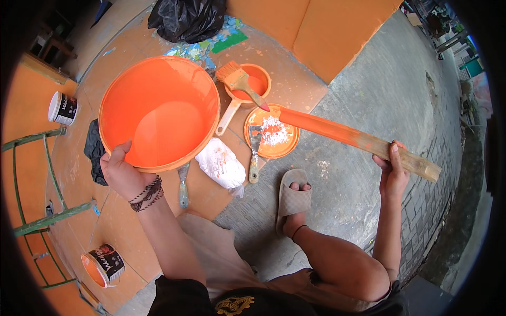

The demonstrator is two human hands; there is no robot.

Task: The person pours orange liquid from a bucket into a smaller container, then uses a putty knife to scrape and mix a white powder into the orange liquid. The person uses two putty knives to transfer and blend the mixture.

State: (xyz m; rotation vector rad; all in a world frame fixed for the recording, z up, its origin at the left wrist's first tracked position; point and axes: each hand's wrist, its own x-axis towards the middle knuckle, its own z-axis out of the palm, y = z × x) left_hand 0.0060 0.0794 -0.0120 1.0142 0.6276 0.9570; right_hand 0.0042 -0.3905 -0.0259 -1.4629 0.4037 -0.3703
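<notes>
My left hand grips the near-left rim of a large bucket of orange paint. My right hand holds a long wooden stick, coated orange along most of its length, its far end over a round orange lid. On that lid are white flakes and a scraper. A wide brush rests across a small orange pot with a handle. A second scraper and a white wrapped bundle lie beside the bucket.
Black bags, paint flakes and two small tubs lie on the tiles. A green metal frame stands left, an orange wall ahead, grey concrete right. My sandalled foot is below the lid.
</notes>
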